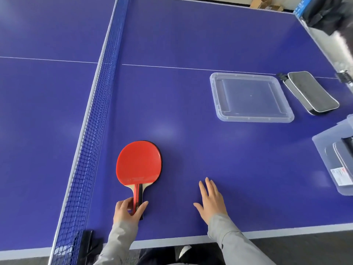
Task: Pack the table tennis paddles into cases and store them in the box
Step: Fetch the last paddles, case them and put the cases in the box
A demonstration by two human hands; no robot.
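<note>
Left hand (127, 211) gripping red paddle (139, 163) handle, near left on counter (191, 150) | right hand (212, 201) lying flat, fingers spread, holding nothing | case (313, 92) waiting far right | box (336, 165) at right apparently holding one cased paddle.

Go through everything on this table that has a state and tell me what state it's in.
Red-faced wooden paddle: flat on the table, uncased, handle gripped.
Left hand: gripping the paddle handle.
Right hand: open, fingers spread, holding nothing.
Clear plastic lid: off the box, lying flat.
Grey zip case: lying closed on the table.
Clear plastic box: open, a case already inside.
</note>
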